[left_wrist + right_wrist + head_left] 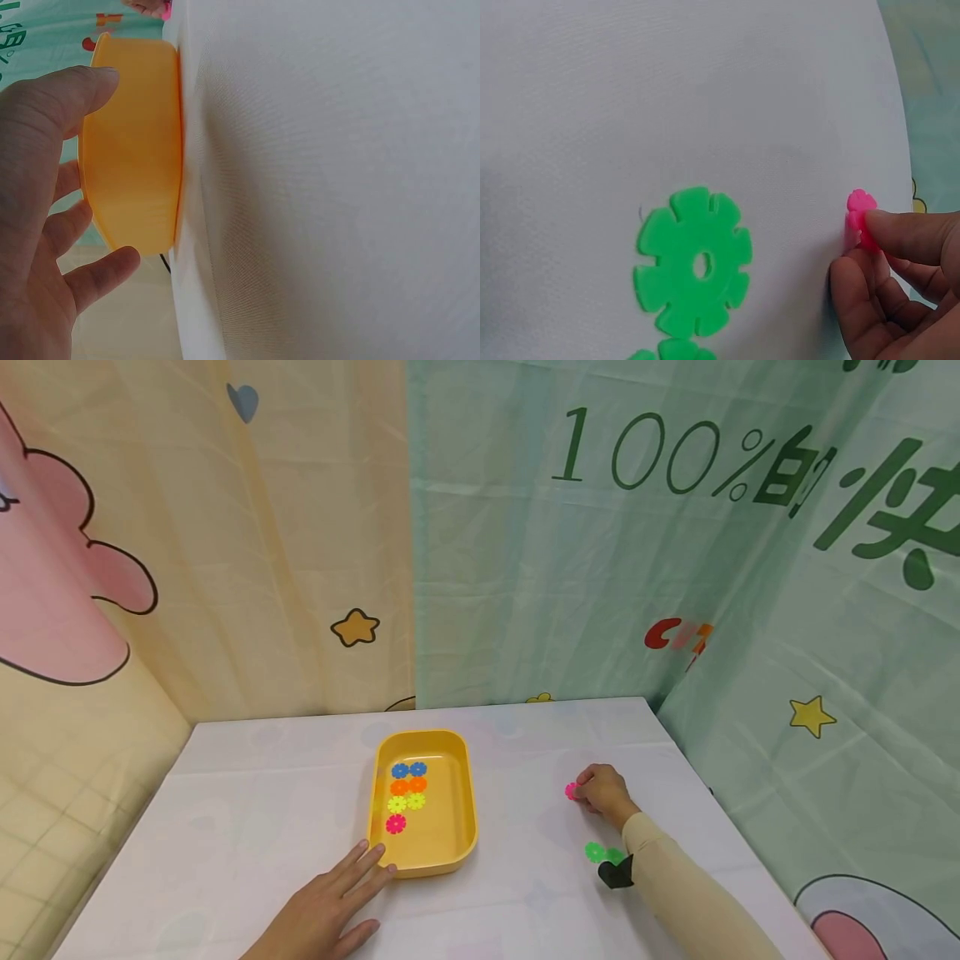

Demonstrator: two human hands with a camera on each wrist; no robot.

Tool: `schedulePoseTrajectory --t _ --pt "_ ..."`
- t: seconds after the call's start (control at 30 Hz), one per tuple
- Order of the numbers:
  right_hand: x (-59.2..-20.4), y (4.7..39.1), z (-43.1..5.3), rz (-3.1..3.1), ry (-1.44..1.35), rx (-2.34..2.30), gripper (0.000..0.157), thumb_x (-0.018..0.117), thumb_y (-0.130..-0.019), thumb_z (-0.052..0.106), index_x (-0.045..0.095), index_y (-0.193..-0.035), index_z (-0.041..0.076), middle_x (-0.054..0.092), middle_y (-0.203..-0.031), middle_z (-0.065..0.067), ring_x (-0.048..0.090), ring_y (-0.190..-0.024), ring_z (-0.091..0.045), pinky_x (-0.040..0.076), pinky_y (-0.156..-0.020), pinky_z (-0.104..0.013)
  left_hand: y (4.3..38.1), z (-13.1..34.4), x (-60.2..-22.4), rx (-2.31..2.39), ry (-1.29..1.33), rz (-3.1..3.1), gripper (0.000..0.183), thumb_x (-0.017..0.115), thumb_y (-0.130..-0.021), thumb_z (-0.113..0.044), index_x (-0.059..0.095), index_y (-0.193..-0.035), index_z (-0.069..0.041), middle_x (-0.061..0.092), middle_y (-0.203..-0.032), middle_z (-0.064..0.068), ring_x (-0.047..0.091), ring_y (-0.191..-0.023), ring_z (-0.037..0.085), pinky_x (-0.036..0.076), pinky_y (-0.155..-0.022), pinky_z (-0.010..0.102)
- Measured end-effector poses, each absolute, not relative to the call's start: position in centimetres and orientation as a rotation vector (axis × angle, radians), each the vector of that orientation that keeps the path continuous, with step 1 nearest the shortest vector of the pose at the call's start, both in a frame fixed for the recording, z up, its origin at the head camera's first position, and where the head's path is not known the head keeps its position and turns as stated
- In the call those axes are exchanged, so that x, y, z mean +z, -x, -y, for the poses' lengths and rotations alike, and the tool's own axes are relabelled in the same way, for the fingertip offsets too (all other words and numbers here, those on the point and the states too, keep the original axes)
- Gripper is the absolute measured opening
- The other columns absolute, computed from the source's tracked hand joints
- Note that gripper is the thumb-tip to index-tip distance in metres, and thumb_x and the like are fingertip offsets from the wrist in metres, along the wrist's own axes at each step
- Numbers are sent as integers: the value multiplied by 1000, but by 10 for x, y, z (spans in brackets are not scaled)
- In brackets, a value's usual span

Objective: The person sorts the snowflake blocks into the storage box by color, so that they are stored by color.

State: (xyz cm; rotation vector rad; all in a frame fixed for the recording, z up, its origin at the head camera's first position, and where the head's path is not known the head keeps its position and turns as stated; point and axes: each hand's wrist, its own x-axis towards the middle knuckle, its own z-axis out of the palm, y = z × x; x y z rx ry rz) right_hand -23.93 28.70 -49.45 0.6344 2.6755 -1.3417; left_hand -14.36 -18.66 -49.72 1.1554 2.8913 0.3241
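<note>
My right hand (606, 793) pinches a pink notched snowflake disc (571, 791) between thumb and fingers, over the right part of the table. In the right wrist view the pink disc (861, 201) is partly covered by the thumb. Two green discs lie nearer me; one green disc (595, 852) shows whole, the other is partly hidden by a black piece at the sleeve. With fingers spread and mostly straight, my left hand (326, 897) rests at the near left corner of a yellow tray (454, 835). Blue, orange and yellow discs lie there in pairs, with a single pink disc (396, 823).
A white cloth covers the table (225, 827). Behind it hangs a printed curtain (525, 568), which continues along both sides. The tray's raised rim stands left of the right hand, with white tabletop between them.
</note>
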Motion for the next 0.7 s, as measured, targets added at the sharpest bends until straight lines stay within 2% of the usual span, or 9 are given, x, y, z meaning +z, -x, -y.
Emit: schedulePoseTrajectory --t 0.13,0.33,0.7 --pt "-493 239 -288 -2556 -682 -1501 10 68 -90 -2 63 -98 -5 66 -87 -12 61 -73 -19 57 -62 -26 143 186 -497 329 -1150 -2887 70 71 -91 -52 49 -152 -27 45 -159 5 44 -144 33 55 -98 49" --pt "-491 241 -290 -2400 -744 -1681 13 65 -93 -5 63 -104 -9 66 -86 -12 63 -72 -16 60 -65 -26 143 186 -498 325 -1157 -2894 70 71 -91 -52 50 -152 -27 45 -159 5 44 -144 33 55 -97 49" --pt "-486 244 -290 -2333 -755 -1776 18 68 -92 -1 65 -108 -9 69 -93 -13 67 -72 -16 61 -70 -28 143 186 -497 339 -1140 -2872 70 69 -92 -54 48 -153 -28 44 -159 5 43 -144 33 55 -97 50"
